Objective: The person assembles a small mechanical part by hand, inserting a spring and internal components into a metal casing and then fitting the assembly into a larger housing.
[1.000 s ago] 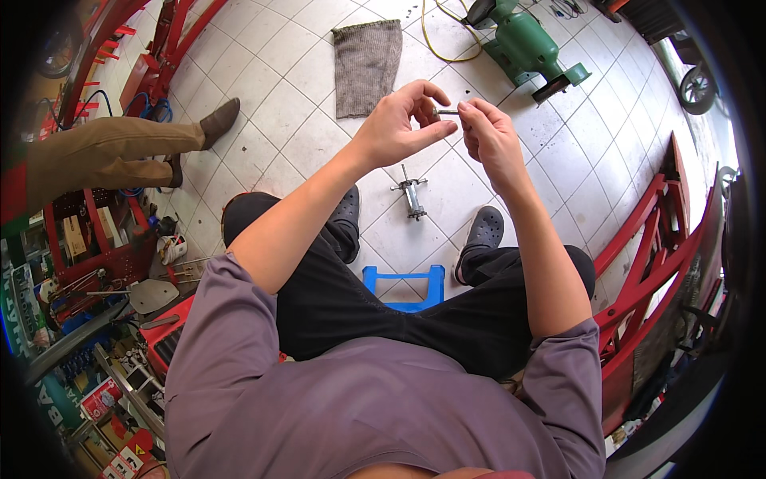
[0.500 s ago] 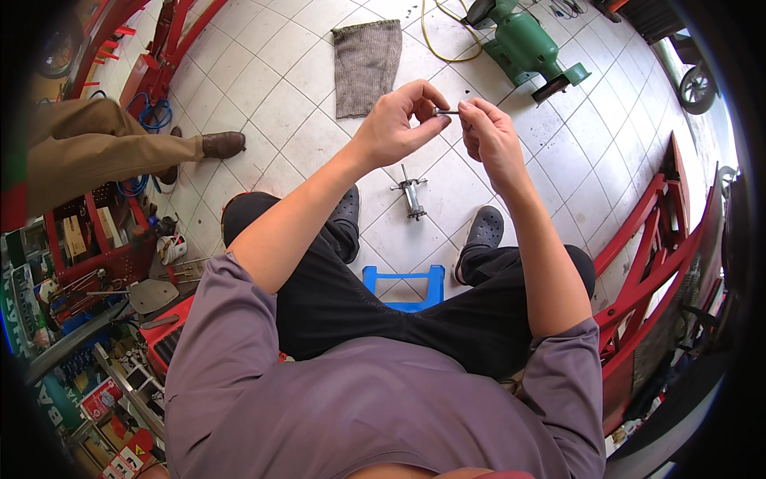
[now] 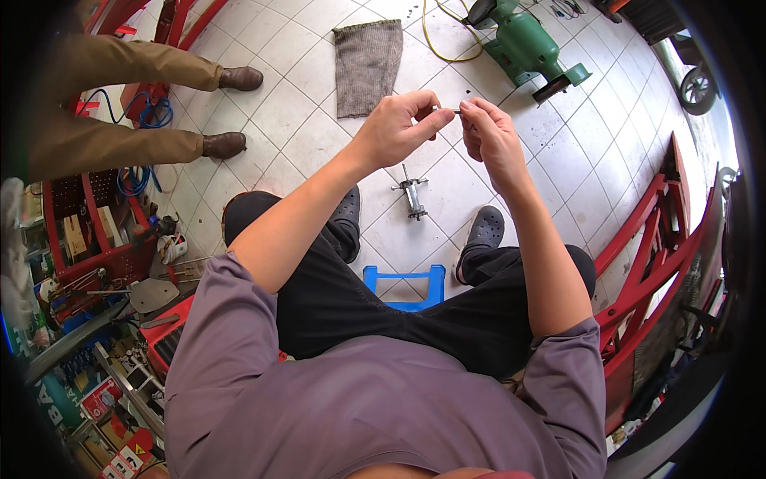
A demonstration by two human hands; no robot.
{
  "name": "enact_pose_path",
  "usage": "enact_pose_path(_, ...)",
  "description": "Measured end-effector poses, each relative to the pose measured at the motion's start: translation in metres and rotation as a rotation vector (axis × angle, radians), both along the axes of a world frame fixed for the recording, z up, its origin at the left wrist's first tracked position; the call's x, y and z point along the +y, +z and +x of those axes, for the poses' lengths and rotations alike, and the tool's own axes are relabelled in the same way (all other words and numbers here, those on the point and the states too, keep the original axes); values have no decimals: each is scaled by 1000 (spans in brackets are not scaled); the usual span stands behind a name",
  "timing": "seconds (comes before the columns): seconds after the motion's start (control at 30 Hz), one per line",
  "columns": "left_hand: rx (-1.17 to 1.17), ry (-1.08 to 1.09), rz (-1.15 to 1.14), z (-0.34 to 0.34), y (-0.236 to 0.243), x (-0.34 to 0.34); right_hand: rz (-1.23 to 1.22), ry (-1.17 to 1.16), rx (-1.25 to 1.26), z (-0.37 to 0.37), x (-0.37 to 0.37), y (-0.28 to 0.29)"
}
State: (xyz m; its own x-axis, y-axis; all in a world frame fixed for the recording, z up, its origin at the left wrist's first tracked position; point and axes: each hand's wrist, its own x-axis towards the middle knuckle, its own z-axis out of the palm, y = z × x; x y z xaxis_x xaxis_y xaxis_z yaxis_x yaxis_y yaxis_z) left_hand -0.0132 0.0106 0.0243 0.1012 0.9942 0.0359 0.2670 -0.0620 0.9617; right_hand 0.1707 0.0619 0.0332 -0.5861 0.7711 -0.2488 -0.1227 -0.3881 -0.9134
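I sit on a low blue stool [image 3: 404, 286] with both hands raised over the tiled floor. My left hand [image 3: 400, 126] and my right hand [image 3: 488, 136] pinch the two ends of a small thin metal pin [image 3: 448, 110] between thumb and fingertips. Below the hands, a small metal part with a crossbar [image 3: 412, 194] lies on the tiles between my grey shoes.
A grey-brown cloth [image 3: 367, 57] lies on the floor ahead. A green machine [image 3: 523, 45] with a yellow cable stands at the back right. Another person's legs and brown shoes [image 3: 227, 145] are at the left. Red metal frames [image 3: 650, 239] stand right; a red tool rack [image 3: 96, 239] stands left.
Both hands shifted slightly and now pinch the small pin stretched between them. The other person's feet at the left have stepped to a new stance.
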Motion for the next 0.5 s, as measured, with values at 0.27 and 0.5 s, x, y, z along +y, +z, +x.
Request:
enact_pose_path(0.27, 2, -7, 99, 3, 6, -3, 30, -7, -15, -1, -2, 1)
enact_pose_path(0.5, -83, 28, -54, -1, 0, 0, 59, 12, -46, 0, 0, -1)
